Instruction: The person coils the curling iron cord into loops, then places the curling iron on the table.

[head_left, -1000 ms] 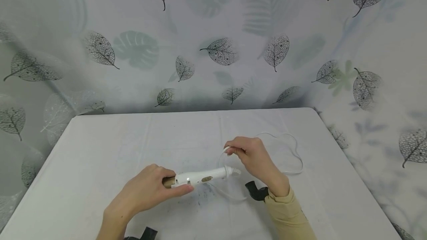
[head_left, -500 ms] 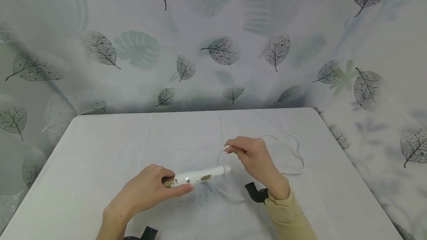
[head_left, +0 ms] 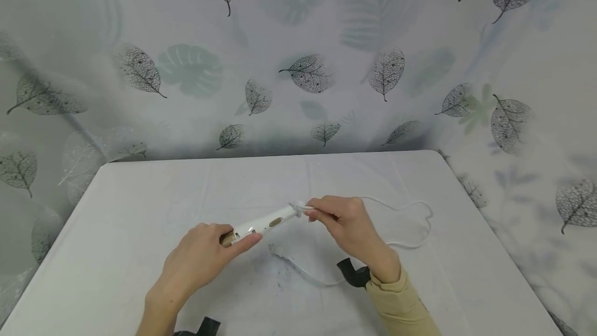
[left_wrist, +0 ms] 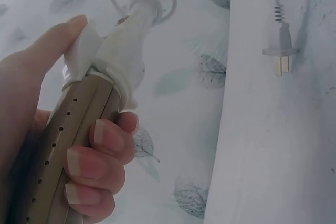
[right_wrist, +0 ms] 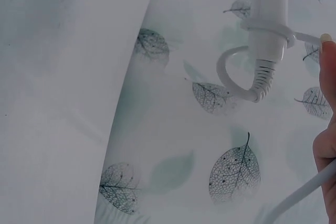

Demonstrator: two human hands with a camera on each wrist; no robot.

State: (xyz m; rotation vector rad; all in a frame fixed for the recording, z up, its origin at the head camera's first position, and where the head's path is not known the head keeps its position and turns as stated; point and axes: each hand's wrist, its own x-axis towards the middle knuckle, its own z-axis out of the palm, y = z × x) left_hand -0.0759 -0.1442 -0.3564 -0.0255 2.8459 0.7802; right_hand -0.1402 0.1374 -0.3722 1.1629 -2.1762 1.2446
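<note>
A curling iron (head_left: 267,224) with a white handle and a gold barrel is held above the table, its handle end tilted up to the right. My left hand (head_left: 196,261) grips it by the gold barrel (left_wrist: 79,145), fingers curled round and thumb on the white lever (left_wrist: 81,51). With thumb and fingers my right hand (head_left: 352,227) pinches the white cord (right_wrist: 307,38) near the handle's end. There the cord loops round the handle, above the ribbed strain relief (right_wrist: 264,80). The two-pin plug (left_wrist: 281,43) lies on the table below the iron.
The rest of the white cord (head_left: 426,217) curves over the right part of the white table (head_left: 154,196). A leaf-patterned curtain (head_left: 289,35) stands behind and beside the table. Black straps (head_left: 354,274) sit at the wrists.
The curling iron's handle end has tilted upward and the iron has shifted left and up. The right hand has brought the cord against the handle, where it now loops round. The plug has come into sight.
</note>
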